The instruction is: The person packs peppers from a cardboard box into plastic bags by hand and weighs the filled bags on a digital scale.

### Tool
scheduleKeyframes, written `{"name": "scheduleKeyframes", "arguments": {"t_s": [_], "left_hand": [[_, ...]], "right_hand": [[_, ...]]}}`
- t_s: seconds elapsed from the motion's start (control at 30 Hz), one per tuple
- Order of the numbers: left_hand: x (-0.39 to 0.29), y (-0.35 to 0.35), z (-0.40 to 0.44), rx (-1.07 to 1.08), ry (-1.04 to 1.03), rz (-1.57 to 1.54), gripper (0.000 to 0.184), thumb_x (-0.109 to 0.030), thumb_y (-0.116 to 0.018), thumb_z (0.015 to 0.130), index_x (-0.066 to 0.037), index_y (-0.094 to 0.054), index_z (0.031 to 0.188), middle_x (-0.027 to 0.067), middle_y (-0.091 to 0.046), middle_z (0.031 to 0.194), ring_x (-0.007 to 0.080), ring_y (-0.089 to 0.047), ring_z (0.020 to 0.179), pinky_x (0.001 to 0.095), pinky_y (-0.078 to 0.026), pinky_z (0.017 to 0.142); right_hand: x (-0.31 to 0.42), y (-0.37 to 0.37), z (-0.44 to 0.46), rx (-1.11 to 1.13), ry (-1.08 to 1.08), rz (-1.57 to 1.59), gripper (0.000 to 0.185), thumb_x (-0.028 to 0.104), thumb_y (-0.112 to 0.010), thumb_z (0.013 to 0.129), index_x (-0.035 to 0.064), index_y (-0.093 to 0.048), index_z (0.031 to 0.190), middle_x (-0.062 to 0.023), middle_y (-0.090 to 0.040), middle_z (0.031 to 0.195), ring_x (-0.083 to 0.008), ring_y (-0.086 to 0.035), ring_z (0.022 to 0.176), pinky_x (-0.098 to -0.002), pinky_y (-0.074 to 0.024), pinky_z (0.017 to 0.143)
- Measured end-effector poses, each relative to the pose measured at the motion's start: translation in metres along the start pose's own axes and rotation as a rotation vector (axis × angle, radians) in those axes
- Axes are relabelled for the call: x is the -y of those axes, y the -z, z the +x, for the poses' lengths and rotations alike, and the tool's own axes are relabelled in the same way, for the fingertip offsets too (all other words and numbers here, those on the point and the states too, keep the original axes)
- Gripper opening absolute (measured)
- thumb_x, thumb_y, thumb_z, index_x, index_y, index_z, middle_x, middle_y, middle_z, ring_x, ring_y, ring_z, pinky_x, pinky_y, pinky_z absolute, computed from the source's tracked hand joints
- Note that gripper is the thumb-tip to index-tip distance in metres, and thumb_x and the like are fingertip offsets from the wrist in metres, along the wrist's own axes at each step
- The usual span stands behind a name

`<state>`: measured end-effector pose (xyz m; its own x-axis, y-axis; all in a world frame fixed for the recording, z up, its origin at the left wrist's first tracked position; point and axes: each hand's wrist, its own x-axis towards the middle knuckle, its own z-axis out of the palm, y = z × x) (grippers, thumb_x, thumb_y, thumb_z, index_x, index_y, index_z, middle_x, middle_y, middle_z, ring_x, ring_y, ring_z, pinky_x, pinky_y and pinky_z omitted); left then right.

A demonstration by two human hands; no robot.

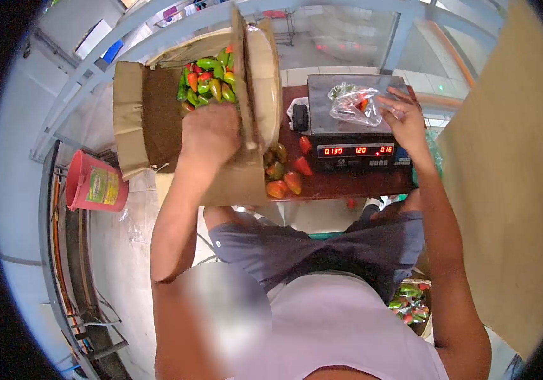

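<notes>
My left hand (211, 130) is over the open cardboard box (127, 117), just below a heap of green and red peppers (205, 79); its fingers are blurred and partly hidden. On the scale's metal plate (322, 101) lies a clear plastic bag (351, 111) with a few peppers inside. My right hand (401, 114) is at the bag's right edge, fingers spread, and whether it touches the plastic is unclear. The scale's red display (355, 151) is lit. Several loose peppers (293, 182) rest on the dark red table between box and scale.
A pink bucket (78, 183) stands on the floor at the left. Near my right leg is a container of bagged peppers (411, 304). A tall tan panel (512, 177) rises at the right. Metal railings (341, 6) run behind the table (360, 183).
</notes>
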<state>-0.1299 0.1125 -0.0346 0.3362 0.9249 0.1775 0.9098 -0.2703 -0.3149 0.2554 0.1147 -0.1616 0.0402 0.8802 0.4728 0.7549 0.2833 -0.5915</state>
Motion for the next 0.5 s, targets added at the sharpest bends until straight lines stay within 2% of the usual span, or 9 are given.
{"name": "scheduleKeyframes", "arguments": {"t_s": [0.03, 0.13, 0.17, 0.27, 0.3, 0.33, 0.37, 0.47, 0.5], "left_hand": [[-0.017, 0.025, 0.001, 0.058, -0.013, -0.052, 0.032, -0.026, -0.072, 0.079, -0.005, -0.063, 0.1, 0.0185, -0.067, 0.095, 0.0361, -0.068, 0.086, 0.0456, -0.056, 0.073], [-0.045, 0.018, 0.013, 0.019, -0.156, -0.163, 0.035, -0.028, -0.072, 0.08, -0.002, -0.062, 0.101, 0.0178, -0.066, 0.092, 0.0368, -0.068, 0.082, 0.0455, -0.056, 0.069], [-0.05, 0.005, 0.018, 0.047, -0.146, -0.182, 0.035, -0.028, -0.072, 0.08, -0.002, -0.062, 0.101, 0.0181, -0.066, 0.093, 0.0367, -0.068, 0.082, 0.0457, -0.056, 0.069], [-0.066, -0.015, 0.033, 0.129, -0.091, -0.233, 0.035, -0.03, -0.072, 0.081, -0.002, -0.063, 0.101, 0.0191, -0.067, 0.096, 0.0365, -0.068, 0.084, 0.046, -0.056, 0.069], [-0.07, -0.008, 0.032, 0.161, -0.051, -0.244, 0.036, -0.03, -0.072, 0.081, -0.002, -0.063, 0.101, 0.0196, -0.067, 0.097, 0.0365, -0.068, 0.085, 0.046, -0.056, 0.069], [-0.074, 0.003, 0.029, 0.196, -0.013, -0.256, 0.037, -0.031, -0.072, 0.081, -0.002, -0.063, 0.101, 0.0201, -0.067, 0.099, 0.0365, -0.068, 0.086, 0.046, -0.056, 0.069], [-0.082, 0.018, 0.023, 0.172, 0.027, -0.304, 0.038, -0.03, -0.073, 0.08, -0.001, -0.063, 0.103, 0.0228, -0.065, 0.105, 0.0369, -0.067, 0.091, 0.046, -0.056, 0.072], [-0.12, 0.028, 0.023, -0.378, -0.162, -0.68, 0.038, -0.026, -0.075, 0.078, 0.0, -0.063, 0.105, 0.0244, -0.064, 0.107, 0.0367, -0.066, 0.095, 0.0453, -0.056, 0.074], [-0.138, 0.019, 0.035, -0.349, -0.221, -0.672, 0.035, -0.023, -0.073, 0.079, 0.0, -0.062, 0.103, 0.0222, -0.063, 0.103, 0.0372, -0.067, 0.089, 0.0452, -0.056, 0.073]], "right_hand": [[-0.011, -0.01, 0.0, 0.004, -0.042, 0.051, 0.035, 0.013, -0.074, 0.081, 0.0191, -0.073, 0.116, -0.0125, -0.061, 0.131, -0.0267, -0.054, 0.126, -0.0394, -0.0384, 0.108], [-0.007, -0.02, 0.0, 0.006, -0.038, -0.01, 0.034, 0.015, -0.074, 0.083, 0.018, -0.072, 0.116, -0.0126, -0.06, 0.133, -0.0269, -0.054, 0.125, -0.0374, -0.0431, 0.103], [-0.001, -0.019, -0.002, 0.026, -0.099, -0.021, 0.033, 0.018, -0.075, 0.083, 0.0175, -0.072, 0.116, -0.0122, -0.059, 0.134, -0.0271, -0.058, 0.119, -0.0361, -0.0467, 0.098], [-0.013, -0.027, -0.003, 0.056, -0.18, 0.082, 0.033, 0.014, -0.075, 0.083, 0.0143, -0.072, 0.115, -0.0135, -0.059, 0.135, -0.0279, -0.064, 0.11, -0.0334, -0.0514, 0.09], [-0.019, -0.028, -0.003, 0.051, -0.13, 0.088, 0.038, 0.007, -0.073, 0.08, 0.0086, -0.069, 0.117, -0.0167, -0.058, 0.134, -0.0266, -0.067, 0.102, -0.0318, -0.0544, 0.08], [-0.022, -0.027, 0.0, 0.027, -0.071, 0.038, 0.04, 0.004, -0.072, 0.078, 0.0066, -0.068, 0.119, -0.0177, -0.058, 0.133, -0.0266, -0.068, 0.099, -0.0318, -0.0545, 0.077], [-0.025, -0.026, 0.003, 0.007, -0.014, -0.012, 0.043, 0.001, -0.071, 0.077, 0.0047, -0.066, 0.12, -0.0187, -0.058, 0.133, -0.0265, -0.069, 0.095, -0.0318, -0.0546, 0.074], [0.0, -0.009, 0.007, 0.079, 0.008, 0.013, 0.054, -0.003, -0.07, 0.071, 0.0005, -0.062, 0.124, -0.0211, -0.057, 0.133, -0.0255, -0.069, 0.08, -0.0338, -0.0543, 0.069], [0.007, -0.005, 0.012, 0.093, 0.021, 0.024, 0.056, -0.003, -0.071, 0.07, 0.0006, -0.061, 0.125, -0.021, -0.057, 0.134, -0.0255, -0.069, 0.078, -0.034, -0.0544, 0.069]]}}
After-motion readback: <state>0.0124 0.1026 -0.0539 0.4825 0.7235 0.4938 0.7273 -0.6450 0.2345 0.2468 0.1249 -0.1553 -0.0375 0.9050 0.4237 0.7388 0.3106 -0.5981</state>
